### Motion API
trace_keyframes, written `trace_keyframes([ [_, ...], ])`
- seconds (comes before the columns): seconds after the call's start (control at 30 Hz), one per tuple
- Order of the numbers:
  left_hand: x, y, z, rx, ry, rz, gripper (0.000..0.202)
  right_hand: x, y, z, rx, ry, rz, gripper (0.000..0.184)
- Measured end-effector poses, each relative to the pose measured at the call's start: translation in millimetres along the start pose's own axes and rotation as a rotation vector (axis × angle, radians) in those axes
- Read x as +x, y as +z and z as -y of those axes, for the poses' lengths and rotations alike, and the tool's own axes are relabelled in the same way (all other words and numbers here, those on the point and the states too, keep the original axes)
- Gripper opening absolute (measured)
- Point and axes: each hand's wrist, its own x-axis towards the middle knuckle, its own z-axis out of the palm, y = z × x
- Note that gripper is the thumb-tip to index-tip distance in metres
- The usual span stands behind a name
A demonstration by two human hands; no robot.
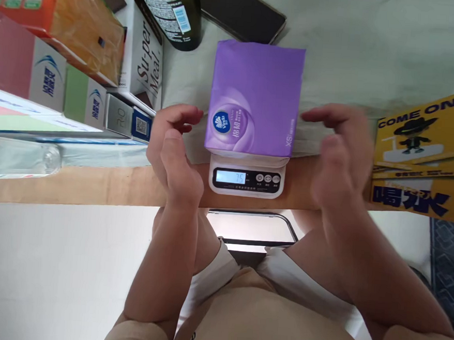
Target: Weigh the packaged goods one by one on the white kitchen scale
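Note:
A purple Vinda tissue pack (pixel 259 89) rests on a white digital kitchen scale (pixel 245 189) at the table's front edge. The scale's lit display appears to read 75, and its buttons are on the right of the panel. To the left of the pack is my left hand (pixel 176 151), fingers curved and apart, holding nothing. On the other side my right hand (pixel 343 152) is held with its index finger pointing toward the pack, slightly blurred and holding nothing. A small gap separates each hand from the pack. The pack hides the scale's weighing plate.
Several boxes, including a white "Su-per Meal" box (pixel 141 60) and an orange pack (pixel 85 25), line the left. A dark bottle (pixel 179 16) and a black phone (pixel 242 10) lie behind the pack. A yellow box (pixel 418 152) stands at right. A clear container (pixel 18 158) is front left.

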Motion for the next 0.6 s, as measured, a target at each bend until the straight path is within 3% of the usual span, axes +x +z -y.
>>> trace_keyframes([
  [0.13, -3.3, 2.4, 5.3, 0.059, 0.096, 0.103, 0.045, 2.9, 8.1, 16.4, -0.104, 0.047, 0.16, 0.044],
  [0.27, -8.4, 7.3, 3.2, 0.082, 0.245, 0.131, 0.053, 4.0, 11.7, 26.4, 0.005, 0.133, 0.207, 0.058],
  [0.37, -12.7, 12.2, -2.8, 0.085, 0.405, 0.162, 0.053, 2.7, 8.3, 31.3, 0.087, 0.154, 0.168, 0.06],
  [0.53, -18.3, 21.1, -11.9, 0.073, 0.624, 0.256, 0.058, 2.1, -5.7, 39.5, 0.144, 0.1, 0.031, 0.035],
  [0.6, -18.7, 23.2, -11.7, 0.074, 0.68, 0.333, 0.06, 3.1, -16.1, 40.8, 0.242, 0.115, -0.006, 0.035],
])
